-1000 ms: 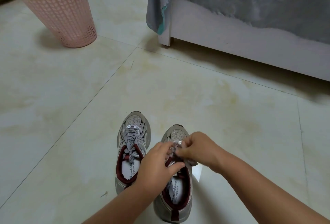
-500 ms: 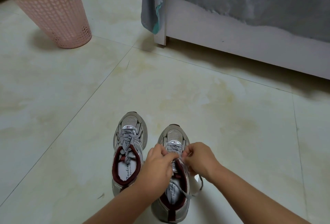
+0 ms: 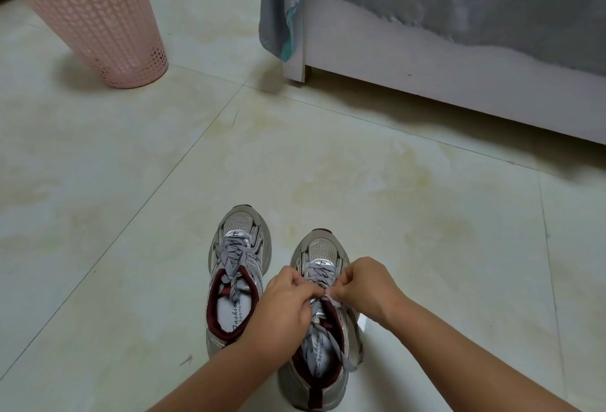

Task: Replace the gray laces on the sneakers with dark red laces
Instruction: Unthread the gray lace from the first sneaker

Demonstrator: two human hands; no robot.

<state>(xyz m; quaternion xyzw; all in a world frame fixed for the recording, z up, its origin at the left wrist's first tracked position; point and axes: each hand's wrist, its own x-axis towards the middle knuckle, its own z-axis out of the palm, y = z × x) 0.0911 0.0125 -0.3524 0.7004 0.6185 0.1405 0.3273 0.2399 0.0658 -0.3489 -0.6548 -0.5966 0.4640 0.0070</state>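
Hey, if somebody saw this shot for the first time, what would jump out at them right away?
Two hands, the left hand and right hand, pinching the gray lace of the right-side sneaker at bottom centre. Beside it stands the other sneaker, its gray lace tied. A pink basket stands at top left on the tiled floor.

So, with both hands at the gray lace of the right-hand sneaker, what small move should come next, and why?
Probably pull the gray lace out of the top eyelets. Both the left hand and the right hand pinch it near the tongue of the right-hand sneaker, its loose ends already trail over the insole, yet the lower rows remain threaded. The other sneaker is still fully laced.
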